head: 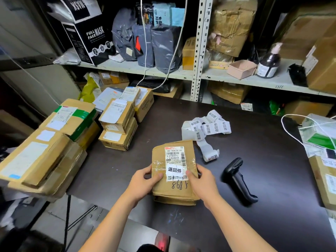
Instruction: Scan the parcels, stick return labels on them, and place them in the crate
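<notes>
Two forearms reach in from the bottom edge, one hand on each side of one parcel [172,190]. Left hand [145,180] grips its left edge: thumb flat on the taped top, fingers curled round the side. Right hand [202,180] grips the right edge the same way, thumb tip touching the lower corner of the shipping label [173,157]. Parcel sits on the dark table [263,160], near its front edge, centre. It's a flat, creased brown carton with clear tape across it and "868" handwritten below the labels. One white return label [175,170] is stuck over the shipping label's lower part. One black handheld scanner [238,179] lies just right of the parcel, untouched. One loose strip of return labels [207,128] lies behind it. Carton stacks [118,124] sit at table left; exact count unclear.
</notes>
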Demonstrator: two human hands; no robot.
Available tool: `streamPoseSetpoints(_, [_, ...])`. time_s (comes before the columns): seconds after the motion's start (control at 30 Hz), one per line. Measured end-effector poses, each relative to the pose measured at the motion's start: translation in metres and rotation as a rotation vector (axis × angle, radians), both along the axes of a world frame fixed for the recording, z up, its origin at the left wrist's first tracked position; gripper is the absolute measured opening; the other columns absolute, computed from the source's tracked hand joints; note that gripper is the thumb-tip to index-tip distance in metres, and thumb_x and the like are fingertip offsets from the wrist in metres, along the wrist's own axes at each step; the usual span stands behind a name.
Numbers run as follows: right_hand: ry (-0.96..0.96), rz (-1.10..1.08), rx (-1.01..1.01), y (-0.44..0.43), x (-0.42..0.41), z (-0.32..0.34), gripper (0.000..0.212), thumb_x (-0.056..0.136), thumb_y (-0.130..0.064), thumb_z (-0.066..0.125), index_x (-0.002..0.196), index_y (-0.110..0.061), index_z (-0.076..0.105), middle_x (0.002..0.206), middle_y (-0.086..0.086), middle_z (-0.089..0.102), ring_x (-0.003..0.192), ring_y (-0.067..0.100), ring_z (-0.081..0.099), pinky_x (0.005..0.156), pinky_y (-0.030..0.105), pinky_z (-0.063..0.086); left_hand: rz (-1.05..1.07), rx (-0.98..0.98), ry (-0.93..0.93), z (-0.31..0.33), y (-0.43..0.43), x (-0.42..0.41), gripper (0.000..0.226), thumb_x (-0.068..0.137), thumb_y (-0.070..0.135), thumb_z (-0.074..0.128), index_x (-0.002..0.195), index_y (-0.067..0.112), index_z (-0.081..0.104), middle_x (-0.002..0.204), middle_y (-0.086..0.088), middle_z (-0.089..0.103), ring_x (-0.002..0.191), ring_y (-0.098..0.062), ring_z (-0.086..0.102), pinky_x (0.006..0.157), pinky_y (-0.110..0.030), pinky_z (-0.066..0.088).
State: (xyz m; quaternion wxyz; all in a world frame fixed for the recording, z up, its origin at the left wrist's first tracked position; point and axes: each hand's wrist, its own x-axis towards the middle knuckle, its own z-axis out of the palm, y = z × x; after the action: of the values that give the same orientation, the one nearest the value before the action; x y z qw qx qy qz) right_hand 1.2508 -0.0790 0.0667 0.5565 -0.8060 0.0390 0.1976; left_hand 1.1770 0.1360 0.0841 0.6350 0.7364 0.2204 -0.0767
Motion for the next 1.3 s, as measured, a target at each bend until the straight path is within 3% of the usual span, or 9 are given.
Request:
streamPoseSetpoints(0.2, [-0.002,0.145,0.042,0.028,-0.019,0.005,0.017,0.094,-0.034,0.069,0.100,-0.050,0.070,0.096,-0.029,0.074,0.095,0.001,0.071,0.082,0.034,0.062,0.142,0.073,0.006,0.020,0.019,-0.048,0.033,0.094,0.039,0.071,0.127,0.042,0.067,0.104,0.018,0.076,0.085,0.000,0.072,0.058,-0.019,0.054])
streamPoseSetpoints(0.4, [-0.071,0.309,0.082,0.093,-0.058,0.029,0.030,0.092,-0.036,0.071,0.121,-0.041,0.072,0.099,-0.028,0.074,0.096,0.000,0.070,0.084,0.035,0.063,0.348,0.126,-0.056,0.037,0.062,-0.126,0.036,0.093,0.039,0.072,0.129,0.041,0.067,0.111,0.018,0.075,0.096,-0.005,0.072,0.076,-0.021,0.057])
streamPoseSetpoints(0.57, [-0.159,0.452,0.056,0.155,-0.116,0.045,0.033,0.090,-0.039,0.070,0.123,-0.040,0.071,0.105,-0.020,0.076,0.101,0.009,0.071,0.090,0.042,0.060,0.462,0.141,-0.109,0.049,0.105,-0.207,0.023,0.096,0.031,0.069,0.115,0.045,0.070,0.095,0.026,0.074,0.081,0.009,0.067,0.063,-0.005,0.047])
streamPoseSetpoints(0.73, [-0.210,0.599,0.024,0.223,-0.202,0.050,0.030,0.091,-0.039,0.071,0.121,-0.037,0.073,0.103,-0.019,0.076,0.097,0.006,0.071,0.088,0.040,0.060,0.571,0.128,-0.108,0.046,0.154,-0.315,0.031,0.095,0.041,0.068,0.125,0.048,0.064,0.110,0.028,0.068,0.095,0.011,0.064,0.065,0.001,0.043])
streamPoseSetpoints(0.87, [-0.254,0.759,0.003,0.286,-0.272,0.045,0.027,0.091,-0.034,0.073,0.118,-0.032,0.075,0.099,-0.018,0.075,0.093,-0.004,0.069,0.078,0.012,0.051,0.666,0.136,-0.106,0.028,0.196,-0.405,0.027,0.096,0.036,0.068,0.116,0.054,0.061,0.097,0.041,0.067,0.091,0.020,0.061,0.069,0.001,0.042])
streamPoseSetpoints(0.97, [-0.259,0.875,-0.004,0.331,-0.320,0.037,0.024,0.091,-0.030,0.073,0.115,-0.031,0.076,0.087,-0.024,0.070,0.078,-0.023,0.060,0.064,-0.001,0.041,0.763,0.090,-0.077,0.010,0.222,-0.460,0.033,0.097,0.039,0.067,0.129,0.042,0.064,0.115,0.028,0.069,0.105,0.011,0.061,0.076,-0.004,0.045])
streamPoseSetpoints(1.1, [-0.229,0.976,-0.027,0.393,-0.367,0.020,0.019,0.091,-0.029,0.073,0.108,-0.034,0.077,0.088,-0.020,0.075,0.087,-0.009,0.067,0.068,0.004,0.044,0.870,0.048,-0.031,-0.013,0.262,-0.517,0.039,0.096,0.041,0.068,0.134,0.041,0.063,0.136,0.012,0.064,0.124,-0.004,0.057,0.101,-0.021,0.048])
streamPoseSetpoints(1.2, [-0.186,1.041,-0.028,0.448,-0.394,0.002,0.017,0.089,-0.027,0.073,0.098,-0.042,0.075,0.085,-0.028,0.074,0.084,-0.009,0.069,0.068,0.008,0.047,0.976,-0.029,-0.034,-0.033,0.293,-0.550,0.027,0.095,0.034,0.071,0.116,0.050,0.066,0.118,0.022,0.072,0.103,0.008,0.066,0.080,-0.006,0.049])
streamPoseSetpoints(1.3, [-0.140,1.106,-0.014,0.509,-0.422,-0.025,0.016,0.088,-0.029,0.074,0.097,-0.042,0.075,0.090,-0.024,0.076,0.086,-0.004,0.071,0.078,0.022,0.054,1.084,-0.113,-0.036,-0.054,0.329,-0.579,0.027,0.096,0.026,0.070,0.107,0.050,0.070,0.112,0.020,0.075,0.099,0.002,0.070,0.076,-0.008,0.051])
